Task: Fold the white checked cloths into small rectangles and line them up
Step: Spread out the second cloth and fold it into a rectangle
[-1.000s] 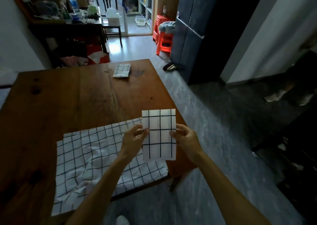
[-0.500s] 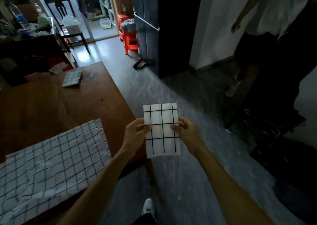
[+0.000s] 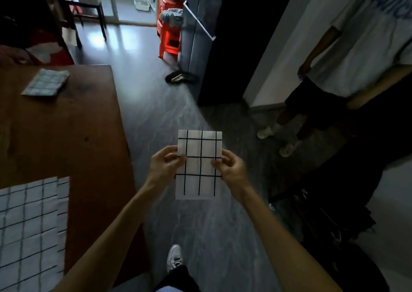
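I hold a small folded white checked cloth upright in the air over the floor, to the right of the wooden table. My left hand pinches its left edge and my right hand pinches its right edge. Another folded checked cloth lies near the table's far right corner. A large unfolded checked cloth is spread on the near part of the table, cut off by the left frame edge.
A person in a white shirt and dark shorts stands at the right. A dark fridge and a red stool stand ahead. My shoe is on the grey floor below the cloth.
The view has swung to the right, so the table sits further left in frame. The folded cloth stays pinched between both hands, now over the floor instead of the table edge.
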Demonstrator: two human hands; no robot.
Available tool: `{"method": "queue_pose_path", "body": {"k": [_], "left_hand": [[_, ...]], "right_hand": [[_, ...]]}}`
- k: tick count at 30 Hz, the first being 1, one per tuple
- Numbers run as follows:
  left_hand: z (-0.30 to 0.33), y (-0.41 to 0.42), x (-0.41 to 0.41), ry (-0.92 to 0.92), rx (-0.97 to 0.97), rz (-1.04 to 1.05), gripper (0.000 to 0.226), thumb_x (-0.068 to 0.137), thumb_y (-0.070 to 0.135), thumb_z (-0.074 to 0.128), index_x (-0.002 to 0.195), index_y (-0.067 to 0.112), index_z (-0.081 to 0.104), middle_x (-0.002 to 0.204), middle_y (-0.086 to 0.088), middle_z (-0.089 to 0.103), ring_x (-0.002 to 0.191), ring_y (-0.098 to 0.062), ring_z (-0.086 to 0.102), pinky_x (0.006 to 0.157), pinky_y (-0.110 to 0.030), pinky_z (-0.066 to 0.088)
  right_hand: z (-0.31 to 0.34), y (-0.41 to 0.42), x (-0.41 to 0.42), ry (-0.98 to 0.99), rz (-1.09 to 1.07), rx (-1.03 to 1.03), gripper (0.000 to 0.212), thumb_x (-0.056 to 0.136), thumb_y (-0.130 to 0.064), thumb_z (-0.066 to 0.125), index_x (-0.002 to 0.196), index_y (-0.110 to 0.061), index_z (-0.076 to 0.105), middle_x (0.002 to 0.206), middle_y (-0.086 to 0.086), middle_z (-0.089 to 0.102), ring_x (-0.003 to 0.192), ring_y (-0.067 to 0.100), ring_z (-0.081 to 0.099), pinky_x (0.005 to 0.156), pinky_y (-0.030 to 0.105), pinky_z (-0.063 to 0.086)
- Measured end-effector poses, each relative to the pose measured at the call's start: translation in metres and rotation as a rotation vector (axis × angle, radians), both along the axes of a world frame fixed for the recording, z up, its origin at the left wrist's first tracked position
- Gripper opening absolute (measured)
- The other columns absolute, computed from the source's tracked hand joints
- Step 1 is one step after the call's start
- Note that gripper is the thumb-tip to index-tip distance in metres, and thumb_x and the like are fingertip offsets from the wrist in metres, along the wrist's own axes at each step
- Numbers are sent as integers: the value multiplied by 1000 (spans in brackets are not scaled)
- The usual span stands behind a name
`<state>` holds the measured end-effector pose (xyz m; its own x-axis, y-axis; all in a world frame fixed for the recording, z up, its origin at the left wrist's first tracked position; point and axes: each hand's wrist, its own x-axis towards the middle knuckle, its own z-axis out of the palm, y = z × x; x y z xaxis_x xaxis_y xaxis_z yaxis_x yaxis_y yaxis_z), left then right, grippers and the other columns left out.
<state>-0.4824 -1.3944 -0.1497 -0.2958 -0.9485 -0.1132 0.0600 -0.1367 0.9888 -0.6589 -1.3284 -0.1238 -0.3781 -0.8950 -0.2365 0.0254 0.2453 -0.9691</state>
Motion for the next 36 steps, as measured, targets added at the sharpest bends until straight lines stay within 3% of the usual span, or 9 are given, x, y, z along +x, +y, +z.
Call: {"method": "queue_pose_path", "body": {"k": [2,5,10,18,23,26,30,36], "left_hand": [[-2,-36,-11,29,42,47,25,85,10,67,109,11,63,98,-5,70,88,-12,69,65,-21,55],[8,-90,-25,56,86,111,22,83,9,68,104,13,64,95,-7,71,87,-22,70,66,-35,59],[21,-170,-41,30,33,162,20,84,7,66,104,12,63,97,-9,69,88,-18,69,65,-24,56],[-2,-311,-71,-62,59,322,19,82,17,68,101,15,64,100,-12,70,94,-26,68,82,-45,56],[13,-410,-93,-68,75,456,40,74,27,75,106,6,64,102,-18,68,97,-35,66,83,-52,54],[36,-465,-101,-96,44,535,49,70,37,78,106,7,63,99,-15,69,92,-30,68,74,-46,57],[48,-535,-94,-130,74,665,15,86,14,65,101,15,62,96,-5,68,89,-20,68,66,-30,57],[27,-630,-62,-107,124,876,11,87,5,63,90,16,62,85,-1,68,69,-7,68,53,-20,54]], "right_hand": [[6,-42,-11,16,23,14,35,87,-9,67,119,-17,56,102,1,72,90,12,70,73,25,57],[18,-104,-29,1,79,-4,35,87,-7,67,118,-15,57,104,5,71,94,17,70,78,31,58],[12,-201,-50,-60,153,-14,35,86,-8,68,118,-17,57,108,10,71,100,24,68,87,46,56],[-33,-381,-85,-160,315,-18,40,85,-8,69,123,-11,56,107,11,71,100,24,68,90,42,55],[-30,-507,-106,-227,465,-18,35,85,-7,69,117,-18,58,108,12,70,101,22,68,89,36,55],[-12,-582,-110,-214,558,-29,35,86,-5,67,119,-13,58,107,13,70,101,25,68,88,35,56],[2,-672,-94,-195,704,-49,34,86,-3,66,117,-14,59,107,13,70,99,22,68,88,34,55],[-11,-789,-46,-147,869,-32,31,85,1,66,110,-17,64,99,9,73,90,15,69,76,22,53]]}}
